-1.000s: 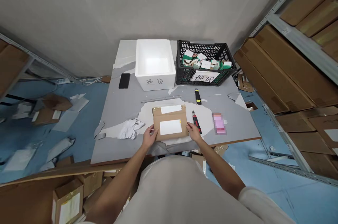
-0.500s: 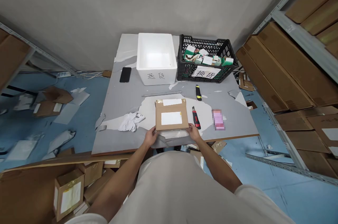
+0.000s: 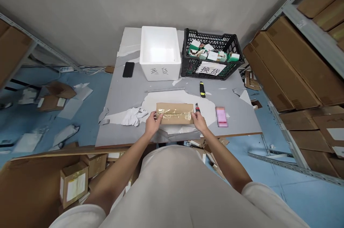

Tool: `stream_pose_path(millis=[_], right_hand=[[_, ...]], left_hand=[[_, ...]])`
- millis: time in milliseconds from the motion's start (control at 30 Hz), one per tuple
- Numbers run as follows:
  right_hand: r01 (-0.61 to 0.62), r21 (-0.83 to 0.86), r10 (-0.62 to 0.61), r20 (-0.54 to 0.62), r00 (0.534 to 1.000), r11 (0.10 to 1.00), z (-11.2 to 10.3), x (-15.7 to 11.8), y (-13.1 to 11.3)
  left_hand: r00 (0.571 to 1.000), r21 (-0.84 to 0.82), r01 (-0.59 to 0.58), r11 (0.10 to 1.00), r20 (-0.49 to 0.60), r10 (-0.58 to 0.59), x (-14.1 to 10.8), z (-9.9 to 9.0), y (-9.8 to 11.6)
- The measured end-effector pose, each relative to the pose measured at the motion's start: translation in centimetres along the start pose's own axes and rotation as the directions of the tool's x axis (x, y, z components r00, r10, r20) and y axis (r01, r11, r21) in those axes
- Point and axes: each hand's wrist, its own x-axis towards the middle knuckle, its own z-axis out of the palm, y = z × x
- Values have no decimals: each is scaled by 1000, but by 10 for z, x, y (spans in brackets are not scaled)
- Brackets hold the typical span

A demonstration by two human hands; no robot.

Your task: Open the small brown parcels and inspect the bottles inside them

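Between my two hands is a brown cardboard box (image 3: 175, 113), its narrow taped side facing me and shiny packing tape running along the seam. My left hand (image 3: 153, 123) grips the left end, with the thumb on the taped side. At the right end, my right hand (image 3: 199, 122) holds on in the same way. A red and black utility knife (image 3: 197, 107) lies by my right hand, partly hidden behind it. Farther back rests a black and yellow utility knife (image 3: 202, 89). Crumpled white paper (image 3: 133, 116) lies left of the box.
A white foam bin (image 3: 160, 72) and a black plastic crate (image 3: 212, 56) with several small green and white boxes stand at the table's back. A phone (image 3: 128, 69) lies left, a pink blurred item (image 3: 221, 117) right. Below left, a large carton (image 3: 29, 185) holds boxes.
The box has been tilted up, so its taped narrow side now shows instead of the labelled face. Both hands have shifted up its ends, and the right now covers part of the red knife.
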Motion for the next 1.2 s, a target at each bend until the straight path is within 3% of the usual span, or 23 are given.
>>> stream_pose_path(millis=[133,233,367,533,733,867,933,1000,1100,1200], right_hand=[[-3,-107,11,75,997,994,-8,-1,-6],[10,-148,-1,62,998,989,-11,7,-13],[10,-179,2,66,998,984,-10,33,-23],[-45,-176,61,87,994,983,4,64,-23],[-53,-141,68,101,993,989,18,74,-3],[-162,-145,165,3,986,976,15,74,28],[-242,-186,234,-60,970,952,16,71,45],[-268,-241,263,-52,963,933,20,68,60],[-242,-304,257,11,966,921,25,68,73],[-199,-294,220,38,975,935,13,72,72]], left_hand=[[998,142,56,988,20,-60,-6,-5,8],[999,181,38,983,-18,-35,-3,-3,12],[1000,264,25,964,-23,-20,22,3,18],[996,336,69,939,22,-81,53,13,19],[984,204,142,969,75,-160,48,20,5],[977,70,198,978,-89,-192,37,33,-1],[963,106,125,987,-252,-95,31,42,-3],[935,232,-42,972,-334,121,26,50,-4],[889,376,-321,869,-197,413,20,58,-8],[835,427,-466,775,-78,545,18,59,-13]])
